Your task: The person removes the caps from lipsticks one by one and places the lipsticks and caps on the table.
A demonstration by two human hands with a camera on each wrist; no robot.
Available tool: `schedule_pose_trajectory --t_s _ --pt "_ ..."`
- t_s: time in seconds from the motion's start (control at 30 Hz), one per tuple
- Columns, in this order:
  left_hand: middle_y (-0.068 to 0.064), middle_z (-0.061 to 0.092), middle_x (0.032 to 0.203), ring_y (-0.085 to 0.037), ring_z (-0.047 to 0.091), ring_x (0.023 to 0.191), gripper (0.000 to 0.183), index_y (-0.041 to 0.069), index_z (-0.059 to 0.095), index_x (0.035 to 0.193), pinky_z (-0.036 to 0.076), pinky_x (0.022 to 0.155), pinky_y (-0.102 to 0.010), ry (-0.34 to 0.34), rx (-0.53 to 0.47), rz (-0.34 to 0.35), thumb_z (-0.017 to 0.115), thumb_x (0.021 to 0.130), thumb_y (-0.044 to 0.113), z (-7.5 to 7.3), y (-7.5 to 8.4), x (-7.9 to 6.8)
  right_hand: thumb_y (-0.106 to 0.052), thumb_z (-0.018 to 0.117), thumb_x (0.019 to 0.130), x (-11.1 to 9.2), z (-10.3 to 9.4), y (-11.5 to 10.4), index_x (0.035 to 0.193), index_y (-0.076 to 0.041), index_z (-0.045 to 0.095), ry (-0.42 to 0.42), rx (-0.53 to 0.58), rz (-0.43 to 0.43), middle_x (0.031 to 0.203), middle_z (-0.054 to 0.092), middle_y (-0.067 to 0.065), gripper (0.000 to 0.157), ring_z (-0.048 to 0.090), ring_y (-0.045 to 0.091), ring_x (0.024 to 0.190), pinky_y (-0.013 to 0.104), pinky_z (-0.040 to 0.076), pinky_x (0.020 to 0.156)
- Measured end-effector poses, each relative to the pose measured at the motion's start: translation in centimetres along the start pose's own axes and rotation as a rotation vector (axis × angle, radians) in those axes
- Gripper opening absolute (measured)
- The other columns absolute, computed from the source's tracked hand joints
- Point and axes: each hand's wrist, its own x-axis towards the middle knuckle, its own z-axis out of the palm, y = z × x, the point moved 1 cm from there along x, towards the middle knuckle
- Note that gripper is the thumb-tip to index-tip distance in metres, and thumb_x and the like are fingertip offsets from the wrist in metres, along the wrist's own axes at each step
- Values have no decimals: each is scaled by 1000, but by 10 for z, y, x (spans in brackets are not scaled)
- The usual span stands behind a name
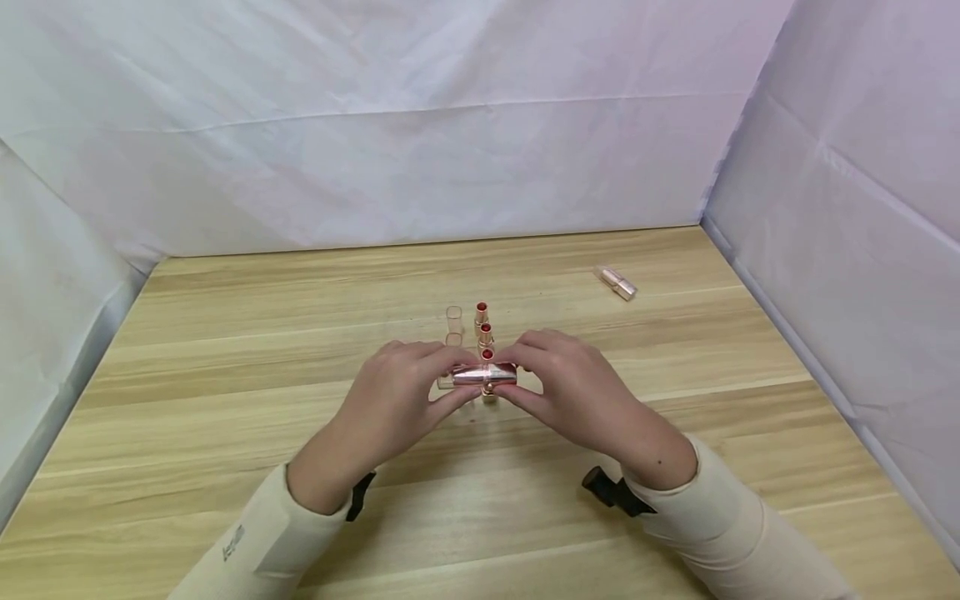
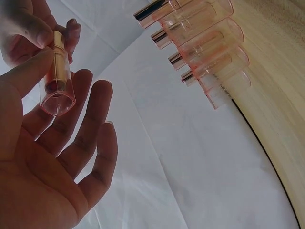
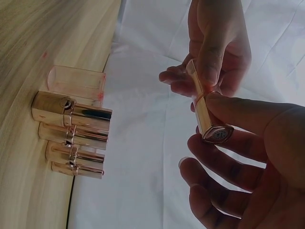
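A rose-gold lipstick with a clear pinkish cap over one end is held level between both hands. My left hand pinches its capped end; my right hand pinches the gold base end. In the right wrist view a label shows on the base of the lipstick. Just beyond and below the hands, several uncapped lipsticks with red tips stand upright in a row. Beside them on the left runs a row of clear caps, partly hidden by the left hand.
Another lipstick lies on its side toward the back right of the wooden table. White cloth walls enclose the table at the back and both sides. Black wrist straps show at the sleeves.
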Motion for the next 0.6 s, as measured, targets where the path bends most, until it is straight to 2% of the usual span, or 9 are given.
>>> schedule_pose_trajectory --t_s 0.3,0.6 --pt "8 76 93 -8 69 77 25 20 73 102 53 74 -37 38 39 1 83 83 30 -2 -3 0 -26 82 84 1 -1 0 104 -17 76 -2 -38 38 88 69 -8 22 59 8 77 24 48 63" --pt "9 75 93 -8 69 77 24 20 72 102 53 74 -37 26 41 -8 83 82 30 0 -4 0 -23 81 85 1 0 3 111 -18 74 -21 -43 36 89 68 -8 27 58 7 76 25 48 64"
